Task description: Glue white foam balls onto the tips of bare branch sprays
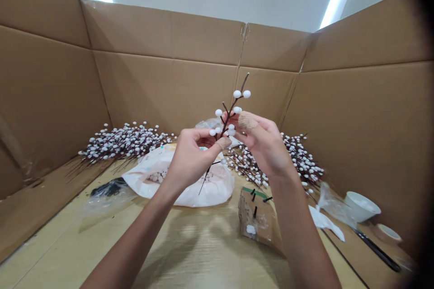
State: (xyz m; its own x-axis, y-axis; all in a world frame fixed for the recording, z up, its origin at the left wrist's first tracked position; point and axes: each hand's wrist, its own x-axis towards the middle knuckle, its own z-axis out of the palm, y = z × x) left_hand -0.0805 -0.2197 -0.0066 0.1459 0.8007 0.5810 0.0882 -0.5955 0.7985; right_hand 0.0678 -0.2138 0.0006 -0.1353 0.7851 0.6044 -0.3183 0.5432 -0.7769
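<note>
An artificial berry branch (228,119), dark brown with white round berries, stands upright and tilted in the middle of the view. My left hand (195,156) pinches its stem low down between thumb and fingers. Higher up, my right hand (262,137) has its fingers closed about the berries on the right side; what exactly its fingertips hold is partly hidden. Tape-like wraps cover a finger of the right hand and the left thumb. Below the hands lies an open white plastic bag (217,192) with loose white berries (158,176) inside.
Berry branches are heaped at the left (125,142) and right (305,162). A cardboard block (259,221) with black pegs stands before my right forearm. Further right are a white bowl (362,207), a tape roll (388,233) and a black-handled knife (378,250). Cardboard walls (162,81) surround the table.
</note>
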